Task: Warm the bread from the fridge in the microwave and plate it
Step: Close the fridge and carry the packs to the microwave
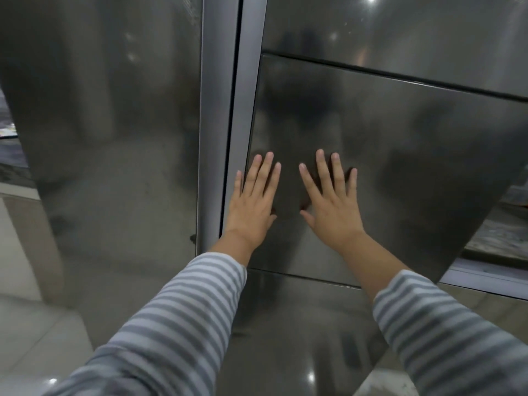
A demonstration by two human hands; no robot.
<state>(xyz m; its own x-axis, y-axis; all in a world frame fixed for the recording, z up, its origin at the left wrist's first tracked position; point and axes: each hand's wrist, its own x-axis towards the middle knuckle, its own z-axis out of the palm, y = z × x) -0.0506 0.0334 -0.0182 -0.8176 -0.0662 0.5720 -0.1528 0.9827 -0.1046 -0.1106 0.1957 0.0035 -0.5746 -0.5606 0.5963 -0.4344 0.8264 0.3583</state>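
Dark steel fridge door (400, 155), left hand (251, 207) beside its edge, right hand (331, 207) alongside, 2 flat empty grips.

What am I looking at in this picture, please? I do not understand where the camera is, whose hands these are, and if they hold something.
The one picture comes from a camera worn on a person's head, looking forward and down. The left hand and the right hand belong to that person, in striped sleeves. Both lie flat, fingers straight, on a square panel in the right door of a dark steel fridge. They hold nothing. The doors look closed; no bread, microwave or plate is in view.
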